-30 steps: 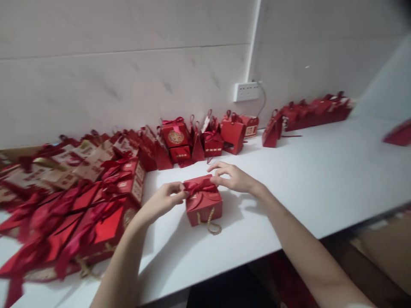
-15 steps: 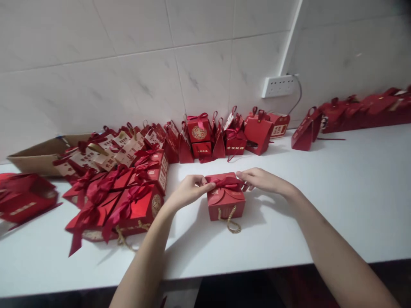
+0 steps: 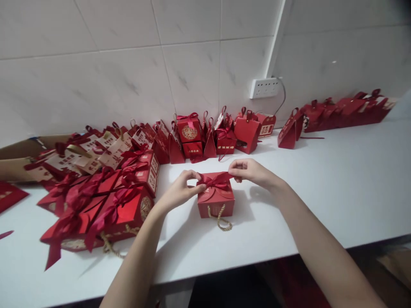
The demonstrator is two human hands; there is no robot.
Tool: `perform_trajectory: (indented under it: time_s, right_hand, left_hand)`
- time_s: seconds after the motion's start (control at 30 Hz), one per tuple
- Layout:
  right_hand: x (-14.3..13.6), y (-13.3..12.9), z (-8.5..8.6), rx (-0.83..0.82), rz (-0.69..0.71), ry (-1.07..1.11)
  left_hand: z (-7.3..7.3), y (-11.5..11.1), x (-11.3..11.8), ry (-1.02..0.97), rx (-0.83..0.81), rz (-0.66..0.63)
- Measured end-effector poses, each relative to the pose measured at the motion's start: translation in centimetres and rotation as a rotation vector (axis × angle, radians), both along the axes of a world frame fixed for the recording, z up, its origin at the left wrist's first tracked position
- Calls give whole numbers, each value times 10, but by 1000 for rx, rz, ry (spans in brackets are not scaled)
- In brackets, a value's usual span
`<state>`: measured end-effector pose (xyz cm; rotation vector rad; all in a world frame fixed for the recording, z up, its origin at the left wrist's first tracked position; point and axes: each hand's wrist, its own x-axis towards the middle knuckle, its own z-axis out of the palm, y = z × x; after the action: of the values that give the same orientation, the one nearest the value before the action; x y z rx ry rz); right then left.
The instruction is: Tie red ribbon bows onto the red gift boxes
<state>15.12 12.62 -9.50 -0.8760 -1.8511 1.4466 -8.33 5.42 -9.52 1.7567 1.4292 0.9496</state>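
Observation:
A small red gift box [image 3: 215,201] stands on the white table in front of me, a gold rope handle [image 3: 221,222] hanging from its near side. Across its top lies a dark red ribbon [image 3: 216,181] tied in a bow. My left hand [image 3: 183,186] pinches the bow's left side between thumb and fingers. At the other side, my right hand [image 3: 248,171] grips the right end of the ribbon, holding it out just past the box's edge.
Several ribboned red boxes [image 3: 125,214] stand grouped at left, beside a brown carton [image 3: 16,158]. A row of red gift boxes [image 3: 247,134] lines the tiled wall, continuing to more boxes [image 3: 346,113] at far right. A white power strip [image 3: 265,88] is mounted above.
The view has shifted to the right. My right hand has closed on the ribbon's right end and drawn it outward; my left hand keeps its hold on the left side.

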Motion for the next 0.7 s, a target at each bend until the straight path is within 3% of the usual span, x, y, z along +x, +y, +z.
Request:
perform_trajectory:
  time_s: [0.27,0.5,0.7]
  right_hand:
    - [-11,6,-11,-110,-240,167]
    - [-22,13,-27,-235,-259,247]
    - [-31,11,-25,-277,-340,247]
  left_hand:
    - [0,0,2,-93,-66,-133]
    - [-2,1,1,-58,-82,-186]
    - [-3,7,-1,-107,-105,-165]
